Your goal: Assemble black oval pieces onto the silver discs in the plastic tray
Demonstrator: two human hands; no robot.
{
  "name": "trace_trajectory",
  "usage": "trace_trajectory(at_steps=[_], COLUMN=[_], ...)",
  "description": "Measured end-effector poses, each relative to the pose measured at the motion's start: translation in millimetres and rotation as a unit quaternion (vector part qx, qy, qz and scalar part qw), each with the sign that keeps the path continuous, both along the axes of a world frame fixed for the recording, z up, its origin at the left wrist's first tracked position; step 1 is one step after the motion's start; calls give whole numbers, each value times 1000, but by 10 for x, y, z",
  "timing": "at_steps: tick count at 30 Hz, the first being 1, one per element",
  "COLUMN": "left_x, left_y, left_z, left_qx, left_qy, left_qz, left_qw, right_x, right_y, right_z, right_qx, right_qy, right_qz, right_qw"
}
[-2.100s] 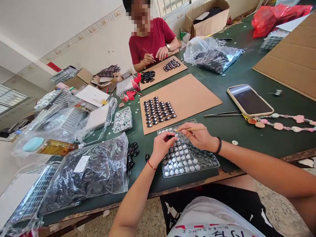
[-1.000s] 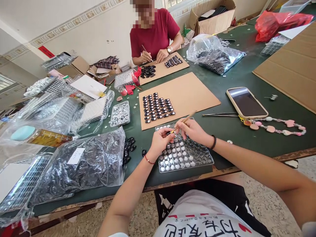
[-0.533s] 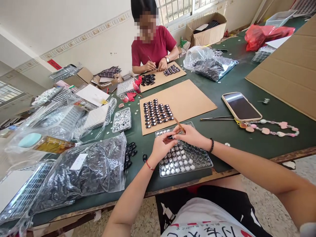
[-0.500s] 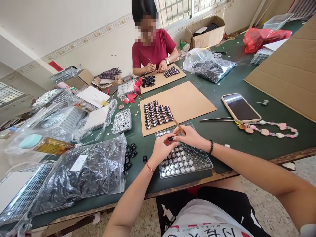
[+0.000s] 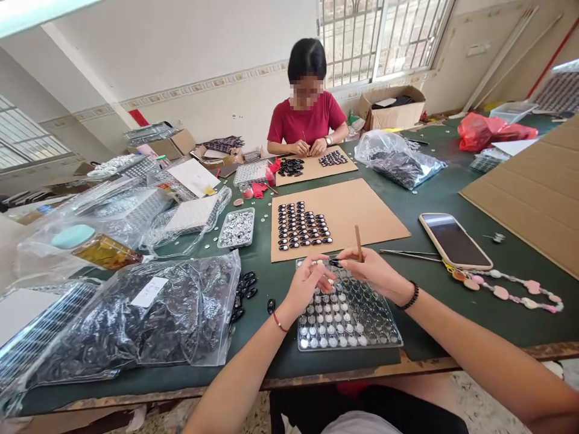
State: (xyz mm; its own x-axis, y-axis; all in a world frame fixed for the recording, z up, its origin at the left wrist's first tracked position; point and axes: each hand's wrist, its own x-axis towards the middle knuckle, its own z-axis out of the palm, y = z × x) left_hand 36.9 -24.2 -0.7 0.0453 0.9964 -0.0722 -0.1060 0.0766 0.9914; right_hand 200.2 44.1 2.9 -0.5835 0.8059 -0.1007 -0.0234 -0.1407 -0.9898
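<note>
While the right hand point(image 5: 376, 272) holds a brown stick point(image 5: 358, 241) and pinches a black piece point(image 5: 335, 263) above the clear tray point(image 5: 382, 325), the left hand point(image 5: 310, 283) spreads loosely over its left side.

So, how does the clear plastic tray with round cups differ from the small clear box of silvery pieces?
The rectangular clear plastic tray is larger than the small clear plastic box. The tray keeps round white pieces in separate cups, some bare; the box holds small silvery pieces in a loose heap. The tray lies below the left hand and right hand; the box stands apart from both. Both are clear and rectangular.
</note>
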Motion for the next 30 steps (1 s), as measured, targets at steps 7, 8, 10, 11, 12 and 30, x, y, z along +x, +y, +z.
trace_trajectory(at_steps=[7, 8, 10, 11, 12, 30], left_x=[-29, -26, -28, -34, -44, -245], left_y=[-42, -57, -83, -91, -97, -76], left_z=[-26, -32, -40, -40, -38, 93], left_qx=[32, 37, 46, 50, 53, 100], left_qy=[136, 151, 175, 182, 188, 305], left_qz=[51, 45, 38, 35, 35, 106], left_qw=[989, 987, 983, 981, 980, 941], right_x=[-423, -527, -716, -791, -849, -909], right_y=[1094, 1282, 1596, 1711, 1797, 1816], right_z=[-48, -74, -140, -181, -224, -446], right_qx=[247, 262, 279, 284, 288, 326], right_qy=[-210, -224, -254, -273, -292, -399], right_qz=[-93, -100, -110, -112, -111, -104], right_qw=[941, 933, 919, 912, 905, 851])
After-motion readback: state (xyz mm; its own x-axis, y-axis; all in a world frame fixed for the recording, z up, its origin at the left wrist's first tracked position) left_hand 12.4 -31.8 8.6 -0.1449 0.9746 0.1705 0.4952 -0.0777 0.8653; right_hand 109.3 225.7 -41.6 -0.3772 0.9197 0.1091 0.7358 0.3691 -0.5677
